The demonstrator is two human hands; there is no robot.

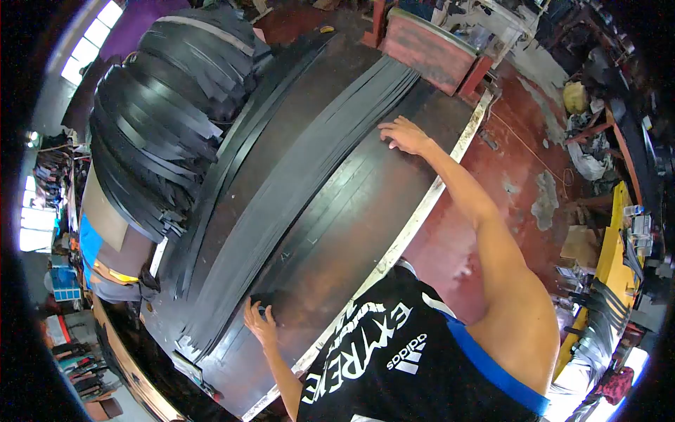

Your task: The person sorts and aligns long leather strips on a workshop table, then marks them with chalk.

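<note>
The right hand (pixel 404 135) has its fingers loosely bent and parted, with nothing visible between them; they are close to the near edge of the strip bundle (pixel 288 172), and I cannot tell whether they touch the table. The left hand (pixel 261 322) is near the other end of the same edge, its fingers curled and spaced apart beside a dark patch; whether they grip anything, I cannot tell.

The one wide bundle of flat, dark grey strips lies lengthwise on the brown tabletop (pixel 337 221), just beyond both hands. Its strips are packed too tightly to count. One narrower bundle (pixel 232 165) of black strips lies farther across, with bare tabletop between the two. Past that, one big heap (pixel 151 119) of black strips bulges up and blocks the far side. One worn red block (pixel 429 49) stands across the upper end of the wide bundle, closing off that way.

On the near side, one pale edge strip (pixel 415 218) borders the tabletop, close to the person's black shirt (pixel 394 352). Beyond it spreads a red floor (pixel 520 183) with grey patches, then one yellow beam (pixel 605 267) with dark strips beside it.
</note>
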